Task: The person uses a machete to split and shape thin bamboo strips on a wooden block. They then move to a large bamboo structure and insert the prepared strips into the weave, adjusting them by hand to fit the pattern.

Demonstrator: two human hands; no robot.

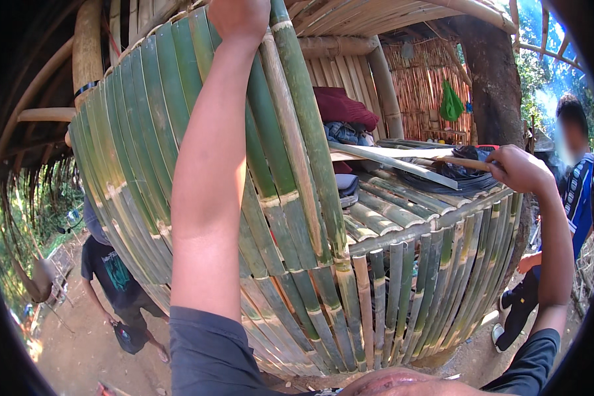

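My left hand (239,18) is raised to the top of the picture, against the upper end of the green split-bamboo wall (158,99). Its fingers are cut off by the frame edge. Beside it runs a thicker round bamboo pole (305,119), upright at the wall's corner. On the right, my right hand (523,169) is closed round a brown wooden handle (467,162), held above the bamboo platform. A long pale flat strip (383,156) lines up with the handle; I cannot tell whether they are joined. A grey flat strip (409,168) lies slantwise beneath.
A coil of black tubing (442,185) and dark red cloth (346,109) rest on the slatted platform (396,214). A green bag (451,100) hangs behind. One person (122,277) stands at left, another in blue (577,191) at right. A thick dark post (498,86) rises behind my right hand.
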